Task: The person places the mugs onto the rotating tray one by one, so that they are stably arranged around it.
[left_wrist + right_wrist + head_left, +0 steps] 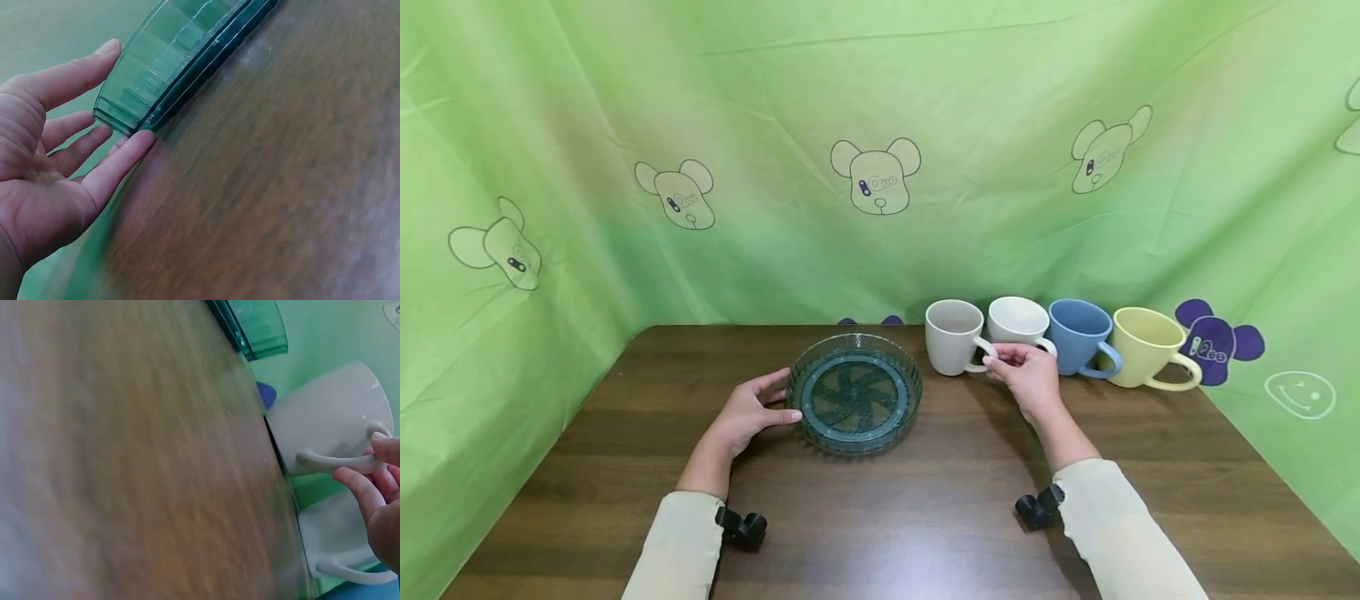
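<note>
A round, dark green glass dish with ridged walls stands on the table. My left hand rests against its left side, thumb and fingers spread apart. In the left wrist view the thumb reaches the dish's rim, and the little finger touches near its base. With thumb and fingers my right hand pinches the handle of a light grey mug, leftmost in a row of mugs. That mug also shows in the right wrist view. A white mug stands just behind my right hand, partly hidden by it.
Farther right in the row are a blue mug and a yellow mug, handles turned rightward. A green curtain with bear drawings hangs along the back and sides of the wooden table.
</note>
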The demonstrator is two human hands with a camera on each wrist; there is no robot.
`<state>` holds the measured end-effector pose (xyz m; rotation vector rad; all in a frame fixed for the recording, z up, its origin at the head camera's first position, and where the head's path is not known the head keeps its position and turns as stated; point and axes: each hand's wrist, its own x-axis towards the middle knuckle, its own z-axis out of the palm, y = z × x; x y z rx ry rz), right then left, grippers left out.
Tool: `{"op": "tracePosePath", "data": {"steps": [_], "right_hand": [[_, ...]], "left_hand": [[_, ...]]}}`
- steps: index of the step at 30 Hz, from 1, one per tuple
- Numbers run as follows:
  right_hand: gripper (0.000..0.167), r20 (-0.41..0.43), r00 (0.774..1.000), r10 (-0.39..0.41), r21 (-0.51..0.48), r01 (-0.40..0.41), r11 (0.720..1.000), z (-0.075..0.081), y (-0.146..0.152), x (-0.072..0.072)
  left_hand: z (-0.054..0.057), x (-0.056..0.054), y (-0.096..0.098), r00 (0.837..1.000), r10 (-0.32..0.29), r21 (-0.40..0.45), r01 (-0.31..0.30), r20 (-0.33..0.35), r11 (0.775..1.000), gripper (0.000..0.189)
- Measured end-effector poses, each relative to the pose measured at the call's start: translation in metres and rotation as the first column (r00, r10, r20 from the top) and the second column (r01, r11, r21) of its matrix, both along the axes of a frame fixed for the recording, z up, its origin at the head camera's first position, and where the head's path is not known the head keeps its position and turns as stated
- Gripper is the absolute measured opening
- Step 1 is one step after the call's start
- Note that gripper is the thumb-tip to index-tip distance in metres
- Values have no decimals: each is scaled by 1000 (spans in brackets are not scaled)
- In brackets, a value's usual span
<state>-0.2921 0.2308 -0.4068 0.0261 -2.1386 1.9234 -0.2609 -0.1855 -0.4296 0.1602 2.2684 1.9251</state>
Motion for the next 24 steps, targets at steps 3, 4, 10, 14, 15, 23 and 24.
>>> {"op": "tracePosePath", "data": {"steps": [3, 4, 10, 14, 15, 23, 24], "right_hand": [[31, 0, 1000, -18, -20, 18, 1000, 0, -3, 0], [32, -1, 1000, -24, -21, 24, 999, 0, -5, 0], [33, -11, 1000, -17, -25, 17, 1000, 6, -10, 2], [33, -19, 1000, -6, -60, 5, 998, 10, -15, 3], [33, -17, 1000, -5, -68, 4, 998, 11, -16, 4], [32, -5, 1000, 1, -83, -1, 997, 14, -24, 7], [32, -5, 1000, 3, -85, -3, 996, 15, -25, 8]], "left_hand": [[2, 0, 1, 1000, -6, -1, 6, -3, 1000, 79], [3, 0, 1, 1000, -6, -2, 6, -2, 1000, 79], [5, 1, 1, 1000, -1, 6, 1, 14, 1000, 78], [4, 0, 1, 1000, 5, 5, -5, 20, 1000, 79], [4, 0, 1, 1000, 8, 4, -8, 22, 1000, 79], [3, 0, 1, 1000, -9, 4, 9, 10, 1000, 79], [3, 0, 1, 1000, -9, 5, 8, 11, 1000, 78]]}}
